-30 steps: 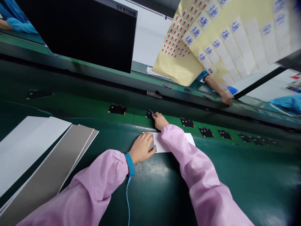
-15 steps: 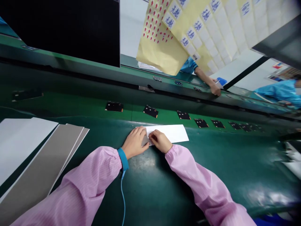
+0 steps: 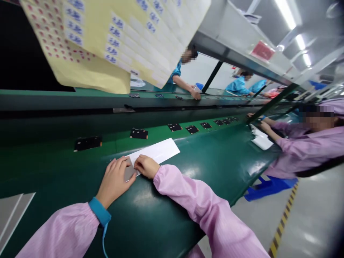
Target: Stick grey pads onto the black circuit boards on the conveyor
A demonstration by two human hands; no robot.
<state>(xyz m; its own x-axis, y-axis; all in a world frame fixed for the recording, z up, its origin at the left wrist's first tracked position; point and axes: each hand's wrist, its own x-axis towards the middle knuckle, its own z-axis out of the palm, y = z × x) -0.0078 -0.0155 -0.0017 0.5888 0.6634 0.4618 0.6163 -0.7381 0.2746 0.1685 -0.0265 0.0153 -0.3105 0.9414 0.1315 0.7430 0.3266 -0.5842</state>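
Note:
My left hand [image 3: 115,179] lies flat with its fingers spread over a small grey sheet [image 3: 129,170], pressing it to the green table mat. A teal wrist strap [image 3: 100,211] with a thin blue cord circles that wrist. Just to the right, my right hand [image 3: 146,166] pinches the edge of a white paper strip [image 3: 162,150] where it meets the grey part. The strip stretches away to the upper right, resting on the mat. My right fingertips partly hide the pinched edge.
Several black circuit-board pieces [image 3: 139,133] sit along the green line beyond the strip. Grey white-edged sheets [image 3: 16,211] lie at lower left. Yellow label sheets [image 3: 107,71] hang overhead. A co-worker in pink [image 3: 303,147] sits at right; co-workers in blue [image 3: 238,86] work across the line.
The view has swung to the right, so my hands and the strip appear further left and a pink-sleeved co-worker has come into view. Both hands keep about the same pose on the sheet and strip.

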